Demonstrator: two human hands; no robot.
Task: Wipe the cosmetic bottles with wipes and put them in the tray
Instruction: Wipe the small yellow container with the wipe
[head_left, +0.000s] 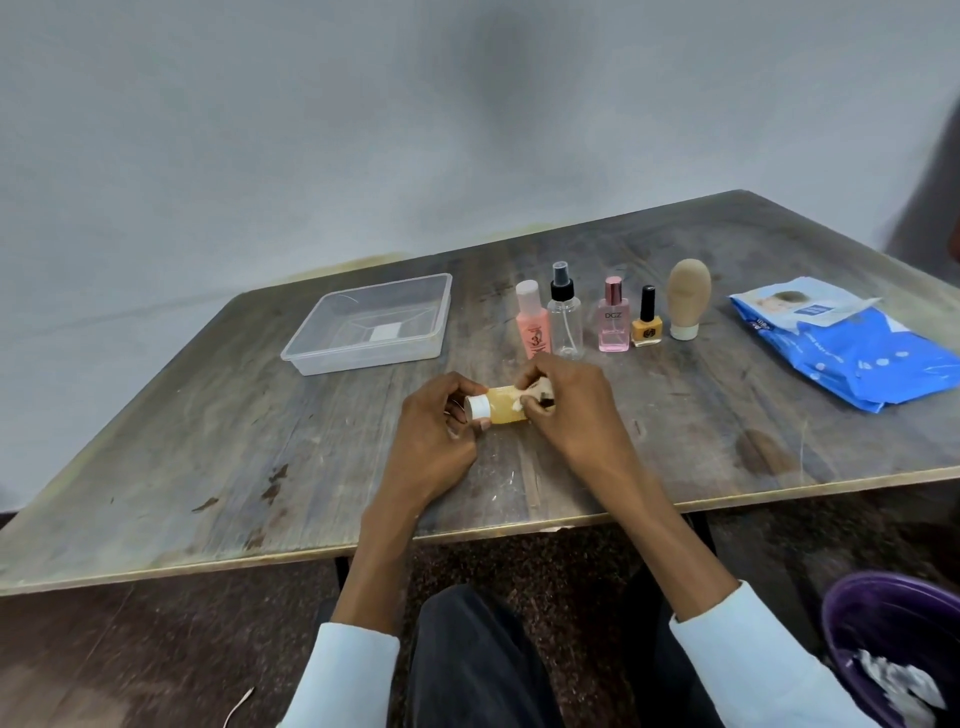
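- Head view: a person seated at a worn worktop (260, 457) holds a small amber bottle (506, 410) on its side just above the surface, white cap toward the left hand (441, 441).
- The left hand's fingers (460, 387) curl round the capped end; the right hand (566, 410) grips the other end, its fingers (532, 376) bent over the bottle. A trace of white shows under them, perhaps a wipe; too small to tell.
- The clear tray (363, 353) at the far left holds no bottle, so by appearances nothing is finished yet.
- Five more wait upright in a row beyond the hands: pink bottle (532, 322), spray bottle (565, 317), perfume (613, 317), nail polish (647, 319) and tan bottle (687, 299).
- The blue wipes pack (852, 348) lies at the far right, flap lifted.
- A purple bin (893, 649) at lower right holds crumpled white pieces.
- Judgement: the first bottle is being wiped; all six placements remain.
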